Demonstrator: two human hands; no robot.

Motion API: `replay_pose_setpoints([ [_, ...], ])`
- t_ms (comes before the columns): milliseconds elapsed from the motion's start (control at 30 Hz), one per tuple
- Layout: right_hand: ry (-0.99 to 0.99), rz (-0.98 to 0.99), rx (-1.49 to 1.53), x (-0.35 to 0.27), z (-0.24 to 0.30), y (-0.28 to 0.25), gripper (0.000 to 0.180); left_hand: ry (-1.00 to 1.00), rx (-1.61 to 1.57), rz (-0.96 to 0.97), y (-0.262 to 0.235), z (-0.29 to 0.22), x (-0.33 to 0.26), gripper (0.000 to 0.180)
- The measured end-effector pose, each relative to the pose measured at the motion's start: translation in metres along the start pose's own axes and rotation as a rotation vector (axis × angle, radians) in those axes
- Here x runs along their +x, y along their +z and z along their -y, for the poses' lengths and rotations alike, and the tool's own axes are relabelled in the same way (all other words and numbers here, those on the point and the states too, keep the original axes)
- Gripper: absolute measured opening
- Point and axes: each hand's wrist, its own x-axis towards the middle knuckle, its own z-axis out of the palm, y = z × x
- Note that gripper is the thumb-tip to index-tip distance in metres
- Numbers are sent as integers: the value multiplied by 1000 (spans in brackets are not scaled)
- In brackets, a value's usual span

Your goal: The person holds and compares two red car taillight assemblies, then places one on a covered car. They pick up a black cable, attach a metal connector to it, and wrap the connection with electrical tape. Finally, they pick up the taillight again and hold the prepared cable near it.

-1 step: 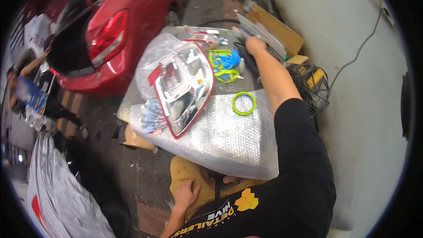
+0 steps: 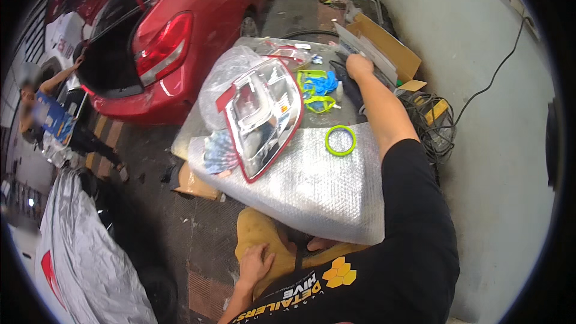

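My right hand [image 2: 359, 66] reaches to the far right of the table, over a dark item that looks like a bag or cloth [image 2: 350, 87]. Its fingers are turned away, so whether it grips anything is hidden. On my thigh lies my left hand [image 2: 256, 264], fingers loosely apart and holding nothing. A car tail light [image 2: 264, 117] with a red rim and clear lens rests on silver bubble wrap [image 2: 312, 186]. Right of it is a green tape roll [image 2: 327, 146]. Farther back are blue gloves [image 2: 323, 84], green strips [image 2: 320, 107] and a small bottle [image 2: 339, 91].
A cardboard box [image 2: 390, 48] stands beyond my right hand, near coiled cables [image 2: 427, 135] along the wall. The red car [image 2: 174, 93] has its trunk up at left, with another person [image 2: 51, 114] beside it. A silver cover [image 2: 90, 246] drapes something at lower left.
The whole view has shifted slightly, so the table and car sit a little farther right in it. Both hands keep nearly the same places.
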Motion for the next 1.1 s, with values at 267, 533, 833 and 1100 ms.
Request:
replay_pose_setpoints([
  [267,-309,-218,-189,-108,19,-65,33,52,-114,-84,-21,-8,-51,39],
  [533,-483,-324,347,-195,-99,-77,40,330,-328,-31,-32,-71,-19,39],
  [833,-111,-514,585,-270,-248,-36,30,457,-476,203,-18,-96,-29,39],
  [1100,129,-687,1772,-364,-239,-64,44,253,-754,241,-4,-62,-45,37],
])
